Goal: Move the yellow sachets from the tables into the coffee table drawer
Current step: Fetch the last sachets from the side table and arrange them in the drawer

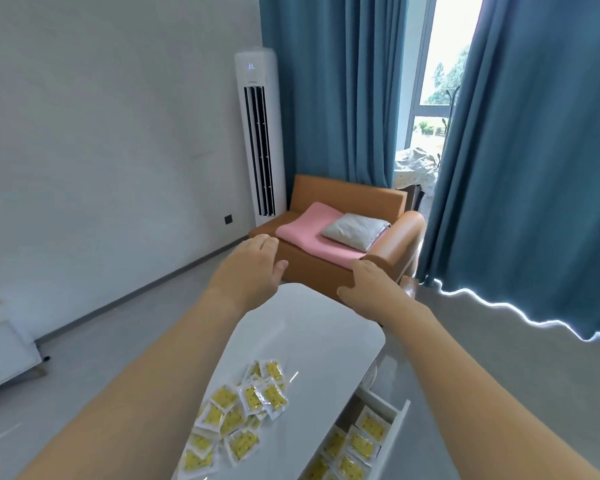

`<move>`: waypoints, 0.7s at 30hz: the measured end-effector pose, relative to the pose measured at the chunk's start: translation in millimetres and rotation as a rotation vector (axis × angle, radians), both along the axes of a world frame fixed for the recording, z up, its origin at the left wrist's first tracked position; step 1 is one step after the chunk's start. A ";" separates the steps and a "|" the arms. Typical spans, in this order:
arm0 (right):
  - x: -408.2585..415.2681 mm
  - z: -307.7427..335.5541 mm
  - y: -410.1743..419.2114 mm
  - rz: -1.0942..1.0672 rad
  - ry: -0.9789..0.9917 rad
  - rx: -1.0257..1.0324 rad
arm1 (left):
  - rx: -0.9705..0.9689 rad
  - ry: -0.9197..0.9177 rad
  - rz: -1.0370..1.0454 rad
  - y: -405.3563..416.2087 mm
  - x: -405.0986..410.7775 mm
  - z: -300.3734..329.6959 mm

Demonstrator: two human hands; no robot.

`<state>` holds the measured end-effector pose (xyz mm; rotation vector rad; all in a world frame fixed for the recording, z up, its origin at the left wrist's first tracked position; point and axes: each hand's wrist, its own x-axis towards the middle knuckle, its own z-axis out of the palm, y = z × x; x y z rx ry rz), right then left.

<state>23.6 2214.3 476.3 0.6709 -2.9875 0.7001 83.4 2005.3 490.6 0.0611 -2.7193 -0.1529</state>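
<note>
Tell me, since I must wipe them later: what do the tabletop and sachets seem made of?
Tabletop: looks like glossy white lacquer or glass, since it mirrors the window light; which one is unclear. Sachets: seemingly thin clear plastic film over yellow contents, with shiny crinkled sealed edges.

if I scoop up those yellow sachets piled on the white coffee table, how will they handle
The yellow sachets look thin and flat, so probably light and floppy. Their glossy wrappers on the shiny coffee table suggest that they may slide, and the loose overlapping pile could scatter.

Orange armchair (pixel 329 268), pink cushion (pixel 309 233), grey pillow (pixel 355 230), blue curtains (pixel 520 161), white air conditioner (pixel 258 133)
</note>
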 end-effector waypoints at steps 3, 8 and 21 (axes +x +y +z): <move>18.0 7.8 -31.0 0.034 -0.001 -0.017 | -0.002 -0.016 0.006 -32.6 21.6 12.5; 30.0 17.6 -87.8 0.072 0.019 -0.019 | 0.049 0.009 0.075 -88.0 52.5 23.6; 127.6 23.8 -371.6 0.183 -0.036 -0.041 | 0.089 0.020 0.226 -360.6 171.0 24.0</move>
